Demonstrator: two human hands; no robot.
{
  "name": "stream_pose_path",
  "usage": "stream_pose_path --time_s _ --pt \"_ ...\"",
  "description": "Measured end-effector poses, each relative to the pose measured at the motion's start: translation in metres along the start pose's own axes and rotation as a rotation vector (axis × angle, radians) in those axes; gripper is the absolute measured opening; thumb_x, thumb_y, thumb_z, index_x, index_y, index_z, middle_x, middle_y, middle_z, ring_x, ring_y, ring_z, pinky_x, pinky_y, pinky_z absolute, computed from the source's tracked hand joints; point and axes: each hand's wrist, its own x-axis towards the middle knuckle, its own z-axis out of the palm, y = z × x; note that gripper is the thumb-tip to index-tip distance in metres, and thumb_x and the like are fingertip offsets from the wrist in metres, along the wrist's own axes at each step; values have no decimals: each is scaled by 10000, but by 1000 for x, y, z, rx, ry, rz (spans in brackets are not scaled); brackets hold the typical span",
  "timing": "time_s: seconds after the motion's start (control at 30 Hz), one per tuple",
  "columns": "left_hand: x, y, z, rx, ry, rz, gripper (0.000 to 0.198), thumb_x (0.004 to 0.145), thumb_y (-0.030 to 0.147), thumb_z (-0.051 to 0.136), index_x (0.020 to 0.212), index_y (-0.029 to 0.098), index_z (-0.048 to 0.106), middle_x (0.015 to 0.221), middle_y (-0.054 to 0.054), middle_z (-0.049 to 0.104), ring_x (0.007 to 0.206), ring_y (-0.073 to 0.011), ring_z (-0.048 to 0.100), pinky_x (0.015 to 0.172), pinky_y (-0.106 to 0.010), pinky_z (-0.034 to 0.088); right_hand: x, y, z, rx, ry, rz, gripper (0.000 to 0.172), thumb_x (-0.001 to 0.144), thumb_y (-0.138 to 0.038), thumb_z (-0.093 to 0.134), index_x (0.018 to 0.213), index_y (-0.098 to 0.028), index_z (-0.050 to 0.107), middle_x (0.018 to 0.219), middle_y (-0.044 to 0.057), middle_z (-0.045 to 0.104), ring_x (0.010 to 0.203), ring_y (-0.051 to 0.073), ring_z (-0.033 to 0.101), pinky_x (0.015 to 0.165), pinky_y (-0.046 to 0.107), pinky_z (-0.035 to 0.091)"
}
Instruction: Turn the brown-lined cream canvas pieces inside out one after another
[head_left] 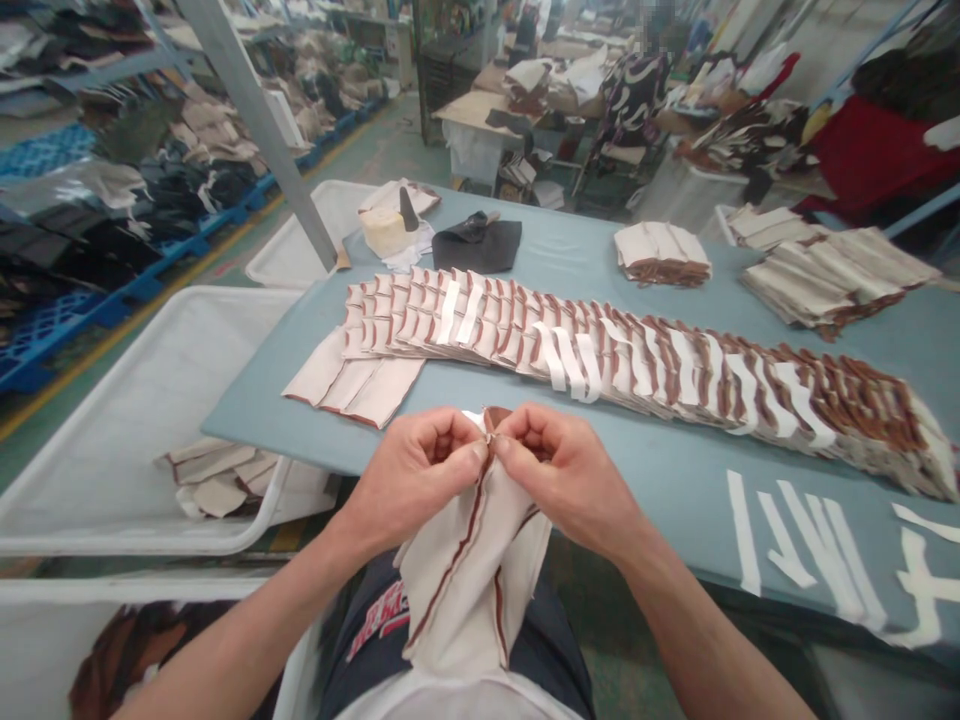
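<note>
A cream fabric panel with brown seams (461, 560) hangs over my lap, pinched at its upper edge by both hands. My left hand (420, 470) grips the edge between thumb and bent fingers. Close against it, my right hand (570, 465) pinches the same edge from the other side. A brown flap and a bit of white strip show just above the fingertips. Beyond my hands, a long overlapping row of similar panels (510, 325) lies across the table, with white strips (566, 360) on top. One flat panel (356, 380) sits at the row's left end.
The blue-green table (540, 430) carries loose white strips (817, 540) at right, panel stacks (664, 252) behind, a dark cloth (480, 245) and a yellowish roll (384, 230). White bins (172, 400) stand left beside a metal post (259, 130). A person (637, 85) sits farther back.
</note>
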Motion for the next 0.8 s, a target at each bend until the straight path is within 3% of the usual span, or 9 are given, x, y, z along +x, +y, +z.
stream_pose_path --time_s 0.17,0.4,0.8 --pt "-3 12 -9 273 -22 123 128 774 207 565 682 137 621 604 31 558 562 -87 468 527 -195 370 -6 -2 2 -212 84 -180 96 809 -173 575 720 -204 595 646 -23 633 573 117 544 549 226 394" --pt "-2 12 -12 387 -42 153 192 825 189 547 704 122 680 574 37 560 553 -84 453 519 -199 336 -7 -2 1 -304 86 -308 140 861 -154 565 737 -214 596 660 -23 650 553 116 531 581 238 399" --pt "-2 7 -17 241 -150 132 296 995 297 532 767 147 645 649 28 604 566 -80 516 544 -176 408 -5 2 1 -75 35 -69 153 856 -229 561 708 -198 576 617 -42 548 534 92 447 496 210 350"
